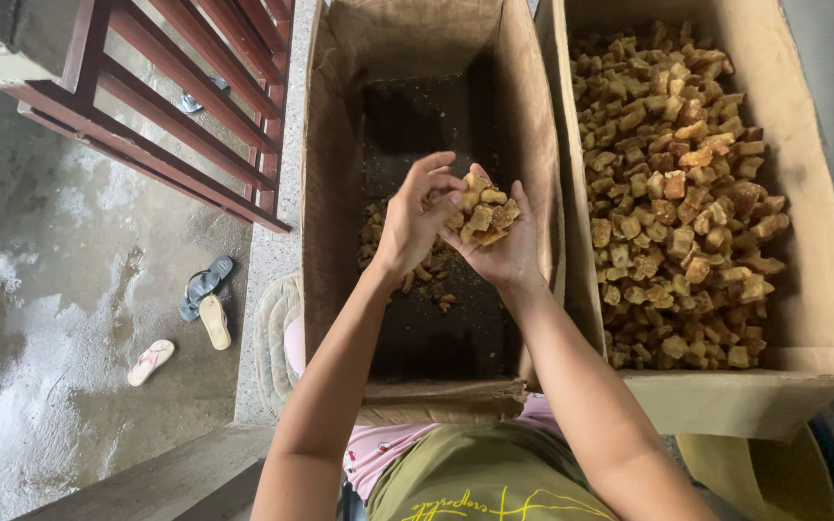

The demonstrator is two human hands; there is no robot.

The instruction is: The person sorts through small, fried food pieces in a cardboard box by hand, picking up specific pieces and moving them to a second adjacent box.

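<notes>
Sorting appeared to be the step in hand: a heap of brown chunks was cupped in the open right hand, held over the middle of the left box, while one chunk at the heap's edge was pinched by the fingertips of the left hand. Only a thin scatter of pieces lay on that box's dark floor, whereas the right box was filled nearly to its far wall with chunks. A steady right palm was judged to be needed next, since the heap sat loosely and could spill. Nothing stood between the hands and either box. Beyond the left box's outer wall, a red railing and sandals on wet concrete were seen, well apart.
</notes>
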